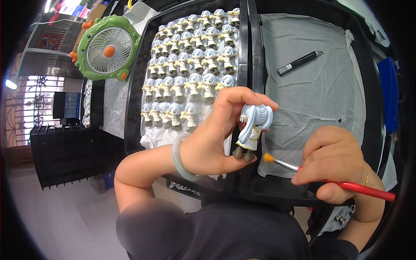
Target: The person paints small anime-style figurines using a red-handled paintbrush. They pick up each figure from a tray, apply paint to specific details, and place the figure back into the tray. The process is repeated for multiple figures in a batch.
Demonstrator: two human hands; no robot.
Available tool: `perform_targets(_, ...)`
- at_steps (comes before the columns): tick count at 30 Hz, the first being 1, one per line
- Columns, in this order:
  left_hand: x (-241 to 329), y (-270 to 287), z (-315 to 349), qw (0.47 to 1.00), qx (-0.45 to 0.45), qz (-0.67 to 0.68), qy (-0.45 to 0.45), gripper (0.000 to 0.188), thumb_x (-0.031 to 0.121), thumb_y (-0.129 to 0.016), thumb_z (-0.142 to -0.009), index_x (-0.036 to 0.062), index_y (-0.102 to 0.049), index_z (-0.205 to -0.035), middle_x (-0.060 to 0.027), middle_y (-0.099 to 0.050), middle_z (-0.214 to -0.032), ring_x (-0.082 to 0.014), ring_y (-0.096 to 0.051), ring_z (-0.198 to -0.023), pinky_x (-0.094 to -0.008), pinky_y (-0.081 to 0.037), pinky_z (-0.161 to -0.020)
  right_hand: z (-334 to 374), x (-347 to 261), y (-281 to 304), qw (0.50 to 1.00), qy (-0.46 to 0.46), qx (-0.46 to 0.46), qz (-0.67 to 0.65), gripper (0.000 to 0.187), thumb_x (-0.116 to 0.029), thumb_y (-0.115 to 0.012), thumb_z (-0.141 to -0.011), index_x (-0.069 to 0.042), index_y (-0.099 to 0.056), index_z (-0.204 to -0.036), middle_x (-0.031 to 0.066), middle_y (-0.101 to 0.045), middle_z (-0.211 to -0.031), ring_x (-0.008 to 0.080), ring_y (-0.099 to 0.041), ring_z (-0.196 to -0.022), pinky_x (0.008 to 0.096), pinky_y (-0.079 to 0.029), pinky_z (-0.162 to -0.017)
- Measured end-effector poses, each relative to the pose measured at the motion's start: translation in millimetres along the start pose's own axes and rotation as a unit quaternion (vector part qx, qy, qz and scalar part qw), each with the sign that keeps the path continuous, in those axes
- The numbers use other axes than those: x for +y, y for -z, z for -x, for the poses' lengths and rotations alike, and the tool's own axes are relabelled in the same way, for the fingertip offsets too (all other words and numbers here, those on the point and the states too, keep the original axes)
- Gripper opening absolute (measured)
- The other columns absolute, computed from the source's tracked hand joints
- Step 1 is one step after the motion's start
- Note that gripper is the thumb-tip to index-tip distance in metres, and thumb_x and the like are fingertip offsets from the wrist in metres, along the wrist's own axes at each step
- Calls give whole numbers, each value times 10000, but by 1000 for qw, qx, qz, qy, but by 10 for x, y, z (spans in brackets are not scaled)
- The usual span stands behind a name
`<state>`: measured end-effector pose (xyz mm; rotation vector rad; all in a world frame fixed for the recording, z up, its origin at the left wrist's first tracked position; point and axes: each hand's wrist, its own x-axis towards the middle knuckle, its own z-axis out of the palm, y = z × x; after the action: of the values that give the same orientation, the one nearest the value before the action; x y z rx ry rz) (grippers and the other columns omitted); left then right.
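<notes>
My left hand [212, 143] grips a small figurine [255, 123] with pale blue hair, a white outfit and brown boots. Its back is turned toward me, the head near my index finger and the feet by my thumb. In my right hand [333, 162] is a paintbrush [359, 189] with a red handle, a silver ferrule and yellowish bristles. The bristle tip points at the figurine's boots, a short gap away from them. Some of the figurine's front is hidden by my fingers.
Rows of matching figurines [197, 60] stand in a black tray at the left. A second black tray, lined with crinkled white sheet [312, 99], holds a black utility knife [300, 63]. A green animal-shaped fan [108, 47] stands at the far left; a blue bin [388, 93] is at right.
</notes>
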<state>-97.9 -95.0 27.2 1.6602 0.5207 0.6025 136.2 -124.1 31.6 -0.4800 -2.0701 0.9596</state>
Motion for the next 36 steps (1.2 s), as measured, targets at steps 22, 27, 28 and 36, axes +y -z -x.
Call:
perform_targets(22, -39, 87, 2, 982, -14, -169, -80, 694, 27, -656, -602, 33, -305, -1201, -165, -402, -1164, -283, -407, -1089, -387, -302, -935, -35, -43, 100, 985, -80, 107, 106, 476, -426, -332, -880, -79, -558, -643, -12, -482, -480, 140, -465, -536, 242, -334, -461)
perform_targets(27, -86, 70, 15, 986, -1, -140, -86, 674, 41, -646, -615, 47, -269, -1173, -195, -405, -1152, -290, -409, -1092, -402, -313, -922, -31, -43, 101, 985, -83, 106, 106, 473, -426, -337, -878, -80, -562, -647, -12, -482, -477, 140, -468, -537, 240, -334, -461)
perform_targets(28, -97, 61, 18, 988, 5, -125, -87, 668, 45, -644, -620, 51, -258, -1166, -202, -405, -1150, -291, -410, -1092, -404, -315, -918, -32, -43, 99, 985, -86, 106, 105, 473, -426, -337, -878, -80, -563, -648, -13, -482, -477, 140, -468, -537, 240, -334, -459)
perform_targets(36, -73, 64, 7, 993, -11, -100, -64, 653, 80, -652, -645, 73, -229, -1142, -219, -400, -1152, -289, -409, -1094, -402, -324, -907, -32, -41, 98, 985, -90, 104, 106, 470, -428, -341, -877, -80, -566, -655, -13, -481, -476, 137, -472, -537, 236, -330, -453)
